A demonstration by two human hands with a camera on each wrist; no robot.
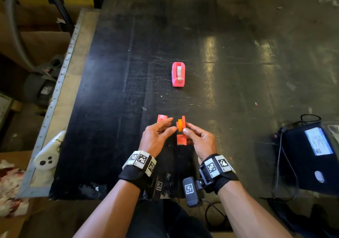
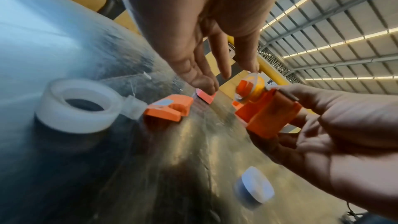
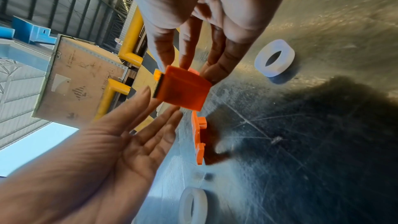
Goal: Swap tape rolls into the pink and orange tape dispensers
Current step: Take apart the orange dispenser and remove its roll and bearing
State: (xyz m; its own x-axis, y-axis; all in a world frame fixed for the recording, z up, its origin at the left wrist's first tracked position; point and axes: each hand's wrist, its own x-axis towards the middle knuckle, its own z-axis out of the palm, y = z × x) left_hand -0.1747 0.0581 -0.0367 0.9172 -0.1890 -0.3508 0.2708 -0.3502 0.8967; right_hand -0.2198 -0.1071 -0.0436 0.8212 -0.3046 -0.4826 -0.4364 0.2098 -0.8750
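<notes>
Black scuffed counter (image 1: 238, 54): carries all task items, with both forearms reaching in from the near edge.

Dark blue flat pouch with a white label (image 1: 310, 157): lies at the counter's right edge, a black cable looped beside it.

White game-style controller (image 1: 48, 155): rests off the counter's left edge.

Right hand (image 1: 200, 140): raised just above the counter, palm turned inward; thumb and fingers (image 3: 224, 64) clamp the orange plastic tape dispenser body (image 2: 269, 115).

Left hand (image 1: 156, 137): held beside the right, fingers (image 2: 202, 77) straight and spread, gripping nothing; its fingertips lie just beside the roll in the orange body.

Pink plastic tape dispenser (image 1: 178, 74): stands on the counter well beyond the hands, a whitish tape roll seated in its cradle.

Orange dispenser body, contents: a yellow-orange tape roll on an orange hub (image 2: 252, 86) sits at its open top.

White translucent tape roll (image 2: 77, 106): lies flat on the counter near the left hand. A second white tape roll (image 3: 274, 58) lies near the right hand.

Loose orange dispenser piece (image 2: 169, 107): lies on the counter under the left hand.
</notes>
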